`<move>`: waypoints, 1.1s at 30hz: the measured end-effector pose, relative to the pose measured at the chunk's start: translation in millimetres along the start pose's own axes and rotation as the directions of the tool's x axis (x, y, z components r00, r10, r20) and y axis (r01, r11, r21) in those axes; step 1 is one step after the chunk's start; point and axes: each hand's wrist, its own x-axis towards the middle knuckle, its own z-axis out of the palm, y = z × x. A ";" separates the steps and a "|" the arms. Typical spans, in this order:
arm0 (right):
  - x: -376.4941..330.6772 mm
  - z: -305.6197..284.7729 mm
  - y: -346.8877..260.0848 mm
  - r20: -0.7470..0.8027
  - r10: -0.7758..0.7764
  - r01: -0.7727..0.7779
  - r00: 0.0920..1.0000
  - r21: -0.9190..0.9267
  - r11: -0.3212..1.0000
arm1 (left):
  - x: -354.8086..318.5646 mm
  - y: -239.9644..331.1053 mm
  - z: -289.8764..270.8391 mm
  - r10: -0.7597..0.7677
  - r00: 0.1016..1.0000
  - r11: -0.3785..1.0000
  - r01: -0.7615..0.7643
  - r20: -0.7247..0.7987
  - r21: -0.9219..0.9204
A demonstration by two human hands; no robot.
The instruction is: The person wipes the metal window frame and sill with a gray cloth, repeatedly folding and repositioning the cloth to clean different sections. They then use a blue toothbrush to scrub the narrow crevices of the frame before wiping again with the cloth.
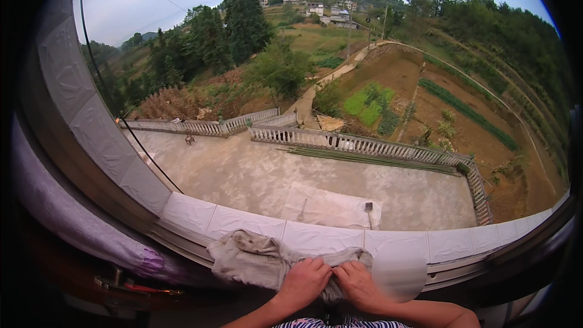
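L hand (308, 278) & R hand (356, 282) close together, both gripping grey cloth (252, 260) bunched over window track (182, 245), lapping tiled sill (322, 238); if grip slackens, loose L end poss. drags it out → yard (231, 167) below.

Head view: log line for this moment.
left hand: grips grey cloth | right hand: grips same cloth, close beside left | cloth: bunched at window sill | below: terrace, pale sheet
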 end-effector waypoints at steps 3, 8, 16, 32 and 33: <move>46.5 25.1 -30.4 -0.016 -0.150 0.151 0.989 0.082 0.985 | -24.9 -39.5 -37.6 -0.150 0.988 0.983 0.152 -0.030 0.099; 123.6 78.6 -74.6 -0.055 -0.310 0.315 0.949 0.176 0.933 | -52.8 -108.4 -89.2 -0.285 0.952 0.907 0.305 -0.110 0.292; 203.8 147.3 -117.7 -0.273 -0.452 0.524 0.849 0.330 0.785 | -84.9 -187.6 -117.2 -0.424 0.843 0.689 0.538 -0.331 0.485; 3.9 4.3 51.2 -0.065 -0.259 0.267 0.964 0.315 0.911 | 4.0 45.2 13.3 -0.273 0.945 0.925 0.310 -0.181 0.219; -10.8 -10.7 58.3 -0.048 -0.239 0.241 0.970 0.318 0.917 | 7.8 59.8 21.4 -0.257 0.952 0.938 0.288 -0.168 0.195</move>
